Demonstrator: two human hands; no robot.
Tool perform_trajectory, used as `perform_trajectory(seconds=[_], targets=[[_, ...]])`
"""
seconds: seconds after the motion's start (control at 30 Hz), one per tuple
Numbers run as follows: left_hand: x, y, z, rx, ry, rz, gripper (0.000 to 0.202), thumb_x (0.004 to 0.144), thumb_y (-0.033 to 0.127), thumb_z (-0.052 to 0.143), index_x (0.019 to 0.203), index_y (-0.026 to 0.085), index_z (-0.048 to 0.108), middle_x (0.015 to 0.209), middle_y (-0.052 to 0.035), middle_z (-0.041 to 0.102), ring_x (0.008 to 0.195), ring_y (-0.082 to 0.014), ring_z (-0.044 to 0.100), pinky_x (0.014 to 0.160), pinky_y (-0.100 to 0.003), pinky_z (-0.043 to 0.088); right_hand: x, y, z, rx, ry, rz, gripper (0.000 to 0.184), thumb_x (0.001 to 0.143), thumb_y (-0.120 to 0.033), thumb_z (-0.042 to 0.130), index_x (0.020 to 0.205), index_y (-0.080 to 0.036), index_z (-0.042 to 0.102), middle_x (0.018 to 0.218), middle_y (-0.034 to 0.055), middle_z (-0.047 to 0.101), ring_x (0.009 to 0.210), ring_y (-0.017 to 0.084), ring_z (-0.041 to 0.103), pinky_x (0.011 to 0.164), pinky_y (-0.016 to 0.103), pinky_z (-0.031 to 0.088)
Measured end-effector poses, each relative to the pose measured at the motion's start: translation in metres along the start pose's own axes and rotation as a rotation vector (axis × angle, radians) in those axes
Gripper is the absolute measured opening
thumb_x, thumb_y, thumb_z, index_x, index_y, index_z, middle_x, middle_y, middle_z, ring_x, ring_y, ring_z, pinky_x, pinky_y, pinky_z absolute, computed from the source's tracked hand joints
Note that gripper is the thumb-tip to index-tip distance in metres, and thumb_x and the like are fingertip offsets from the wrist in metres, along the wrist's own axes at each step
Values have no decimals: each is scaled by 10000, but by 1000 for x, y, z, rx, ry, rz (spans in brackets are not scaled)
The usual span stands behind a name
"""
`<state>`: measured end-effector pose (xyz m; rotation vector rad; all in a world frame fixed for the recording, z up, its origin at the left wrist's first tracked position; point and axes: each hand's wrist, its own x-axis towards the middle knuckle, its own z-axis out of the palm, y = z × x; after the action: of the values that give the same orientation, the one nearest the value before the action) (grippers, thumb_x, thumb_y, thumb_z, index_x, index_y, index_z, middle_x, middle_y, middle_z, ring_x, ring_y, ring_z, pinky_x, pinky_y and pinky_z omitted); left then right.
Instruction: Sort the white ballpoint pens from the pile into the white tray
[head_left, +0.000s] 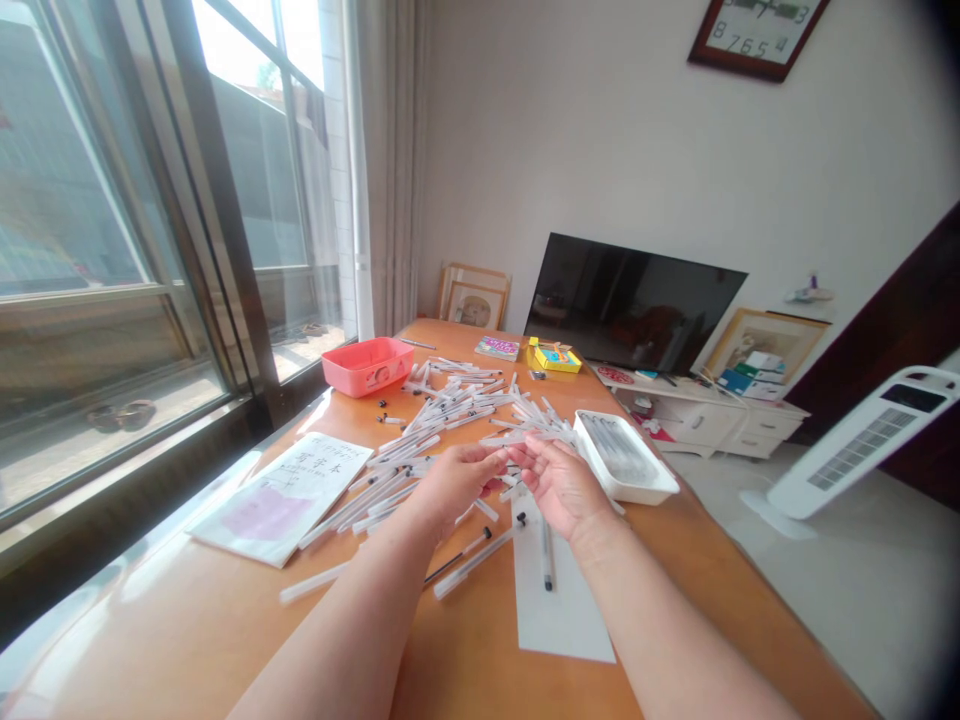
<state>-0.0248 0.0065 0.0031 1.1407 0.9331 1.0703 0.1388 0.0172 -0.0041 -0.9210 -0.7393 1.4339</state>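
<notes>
My left hand (457,485) and my right hand (559,485) meet fingertip to fingertip over the pile of pen parts. Both are closed in a pinch; whatever lies between the fingers is too small or hidden to make out. Below them on the table are clear pen barrels (469,565), small black caps, and a thin black refill (457,556). A pen with a dark end (547,560) rests on a white sheet of paper (566,630) by my right wrist. Right of my right hand, a white tray (637,490) holds several pens with dark tips.
A pink basket (360,372) stands at the far left of the wooden table (457,670). Nearer is a notebook (285,495). Toward the back lie a yellow box (555,358) and a purple booklet (496,348). Windows flank the left; a white fan (862,450) stands on the right.
</notes>
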Motion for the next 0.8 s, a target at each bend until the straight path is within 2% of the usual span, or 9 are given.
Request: perform_trajectory(seconds=[0.13,0.23,0.3,0.33,0.43,0.47,0.6,0.7,0.8], targets=[[3,-2,5,-291,28,56,414,780,522,747,1049,207,734,964,-100,740,813,-192,690,738,-310,514,-7,8,21,40,-72,12,268,775,-288,779,1010,-205,680,917,47,751,750,128,686,515,183,459],[6,2,-2,-426,154,143,402,787,503,748,1052,204,698,1009,-97,735,847,-185,687,744,-300,520,-9,7,29,-68,-169,32,335,768,-312,773,1065,-201,665,899,55,742,714,129,665,503,187,428],[9,7,-10,-460,298,206,360,803,500,726,984,194,669,1039,-98,732,866,-173,686,737,-279,513,-4,4,26,-249,-155,23,345,764,-310,747,1070,-185,649,860,56,732,665,127,641,487,189,398],[10,9,-14,-467,375,223,350,809,500,716,964,194,651,1029,-95,734,858,-166,685,728,-270,507,1,2,23,-370,-106,-16,326,768,-309,720,1056,-174,644,837,52,725,630,121,622,481,192,386],[13,13,-24,-464,522,207,349,808,494,696,982,202,618,939,-75,736,767,-149,674,674,-254,487,24,-3,6,-839,20,-233,281,835,-304,574,1064,-154,639,887,56,720,658,126,622,574,226,456],[14,12,-26,-456,546,193,352,807,492,689,996,204,617,924,-71,734,739,-144,665,652,-249,477,33,-4,1,-1055,15,-304,283,862,-304,516,1067,-156,642,922,61,722,708,136,639,613,236,472],[17,9,-31,-417,606,155,369,824,486,648,1054,197,645,897,-74,722,681,-124,618,590,-225,423,64,-4,-11,-1285,-46,-333,188,790,-271,590,908,-188,711,843,34,720,780,172,641,692,263,457],[18,8,-33,-414,625,144,403,808,485,658,1079,188,658,854,-70,707,654,-117,592,570,-218,396,74,0,-6,-1440,-139,-349,116,739,-254,642,806,-231,733,818,7,721,781,174,626,687,262,418],[19,9,-34,-412,634,139,418,792,483,672,1080,181,662,850,-70,701,651,-114,585,566,-216,388,76,5,6,-1573,-227,-362,92,747,-271,650,771,-259,739,852,-9,732,801,172,617,677,261,383]])
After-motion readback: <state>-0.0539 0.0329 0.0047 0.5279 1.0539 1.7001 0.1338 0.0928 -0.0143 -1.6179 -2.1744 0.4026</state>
